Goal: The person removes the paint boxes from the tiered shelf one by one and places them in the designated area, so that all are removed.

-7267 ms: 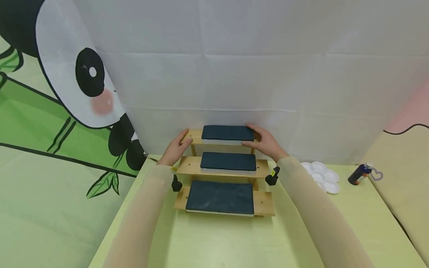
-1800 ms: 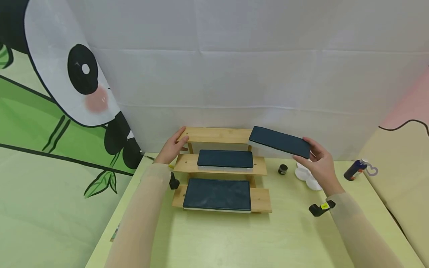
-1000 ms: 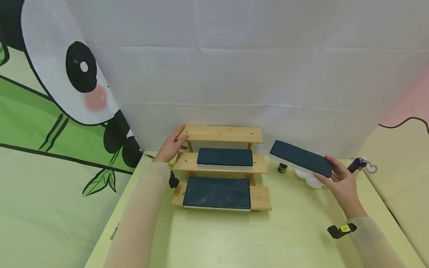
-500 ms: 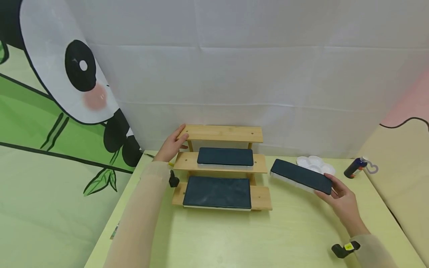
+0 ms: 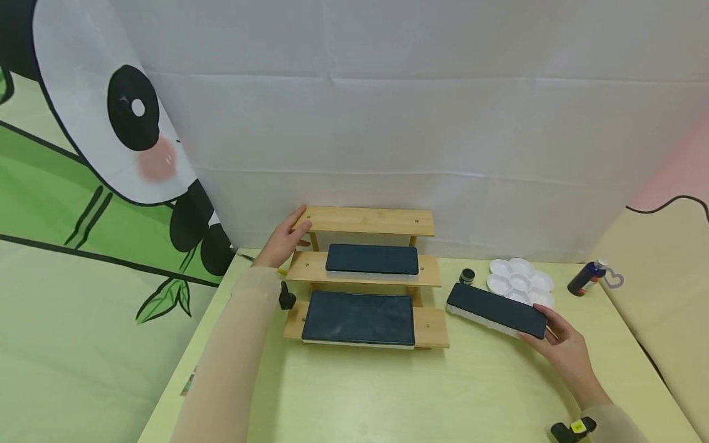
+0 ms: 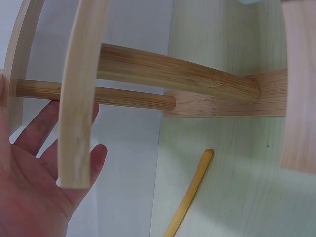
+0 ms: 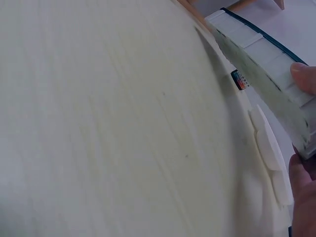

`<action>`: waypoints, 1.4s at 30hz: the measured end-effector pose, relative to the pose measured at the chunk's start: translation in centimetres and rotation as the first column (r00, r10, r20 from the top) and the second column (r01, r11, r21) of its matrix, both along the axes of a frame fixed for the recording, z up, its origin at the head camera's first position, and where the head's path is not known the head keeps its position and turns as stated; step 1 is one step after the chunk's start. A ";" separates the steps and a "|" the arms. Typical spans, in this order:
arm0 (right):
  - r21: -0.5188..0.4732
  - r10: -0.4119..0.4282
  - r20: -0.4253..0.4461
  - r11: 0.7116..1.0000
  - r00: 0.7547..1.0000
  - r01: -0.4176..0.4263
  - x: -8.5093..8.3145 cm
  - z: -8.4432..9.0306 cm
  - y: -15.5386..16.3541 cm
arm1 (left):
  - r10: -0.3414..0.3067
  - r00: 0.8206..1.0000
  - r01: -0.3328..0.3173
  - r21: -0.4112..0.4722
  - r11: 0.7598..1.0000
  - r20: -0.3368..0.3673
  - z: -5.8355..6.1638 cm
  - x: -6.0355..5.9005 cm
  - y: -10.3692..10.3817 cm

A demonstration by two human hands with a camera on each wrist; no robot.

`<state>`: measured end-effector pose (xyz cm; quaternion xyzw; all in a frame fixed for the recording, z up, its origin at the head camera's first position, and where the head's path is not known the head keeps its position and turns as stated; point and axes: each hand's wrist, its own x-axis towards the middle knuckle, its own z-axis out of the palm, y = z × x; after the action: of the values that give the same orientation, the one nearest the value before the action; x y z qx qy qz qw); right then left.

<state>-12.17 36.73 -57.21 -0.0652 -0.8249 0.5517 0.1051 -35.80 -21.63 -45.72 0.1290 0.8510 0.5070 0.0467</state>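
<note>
A three-tier wooden stand (image 5: 365, 220) stands by the back wall. My left hand (image 5: 281, 241) holds the left end of its top tier; in the left wrist view, the left fingers (image 6: 98, 158) reach behind a plank. My right hand (image 5: 567, 347) grips the right end of a flat white box with a dark blue lid (image 5: 495, 309), thumb on the near side. This box is right of the stand, close over the table and slanting down to the right. In the right wrist view a shadow runs beside it. Similar boxes lie on the middle tier (image 5: 372, 259) and bottom tier (image 5: 359, 319).
Behind the held box are a small dark jar (image 5: 467, 276) and a white flower-shaped palette (image 5: 519, 280). A dark blue bottle (image 5: 588, 278) lies farther right with a heart-shaped loop (image 5: 615, 279). A yellow stick (image 6: 190, 192) lies left of the stand.
My right hand has taken the box off the top tier, carried it right and lowered it toward the table. My left hand stays at the top tier's left end.
</note>
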 end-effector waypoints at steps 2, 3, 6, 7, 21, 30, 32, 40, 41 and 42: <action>-0.027 -0.001 -0.003 1.000 1.000 0.001 0.2 -0.4 0.1 | 0.001 1.000 -0.001 -0.004 1.000 0.000 0.0 -0.1 0.0; -0.044 -0.001 -0.009 0.999 1.000 0.001 0.3 -0.6 0.2 | 0.000 1.000 0.000 -0.006 1.000 0.000 0.0 -0.1 0.1; -0.098 0.006 -0.036 0.995 0.999 -0.010 0.5 -1.2 0.4 | -0.003 1.000 0.003 0.000 1.000 0.002 -0.1 -0.3 0.1; -0.107 0.009 -0.048 0.994 0.999 -0.014 0.6 -1.4 0.4 | -0.005 1.000 0.005 0.003 1.000 0.003 -0.2 -0.3 0.2; 0.185 0.032 0.080 0.982 0.996 -0.047 1.4 -1.8 0.1 | 0.002 1.000 -0.002 -0.022 1.000 0.007 0.4 0.2 0.4; 0.346 0.057 0.045 0.936 0.997 -0.070 1.4 -2.1 -0.8 | 0.024 0.997 -0.027 0.040 0.999 0.067 1.7 1.2 0.2; 0.364 0.067 0.029 0.928 0.997 -0.073 1.3 -2.0 -1.0 | 0.031 0.996 -0.035 0.059 0.998 0.079 2.1 1.4 0.2; 0.410 0.103 0.005 0.907 0.995 -0.097 1.2 -1.6 -0.9 | 0.062 0.998 -0.062 0.048 0.997 -0.003 0.3 0.0 -0.2; 0.412 0.112 0.008 0.905 0.994 -0.105 1.1 -1.6 -0.9 | 0.064 0.998 -0.063 0.045 0.997 -0.004 0.1 -0.1 -0.3; 0.418 0.118 0.011 0.902 0.993 -0.112 1.0 -1.5 -0.9 | 0.065 0.998 -0.065 0.045 0.997 -0.003 -0.1 -0.3 -0.5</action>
<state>-11.17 35.87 -58.73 0.0114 -0.9253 0.3683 0.0900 -36.06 -22.10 -45.81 0.1034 0.8433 0.5268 0.0252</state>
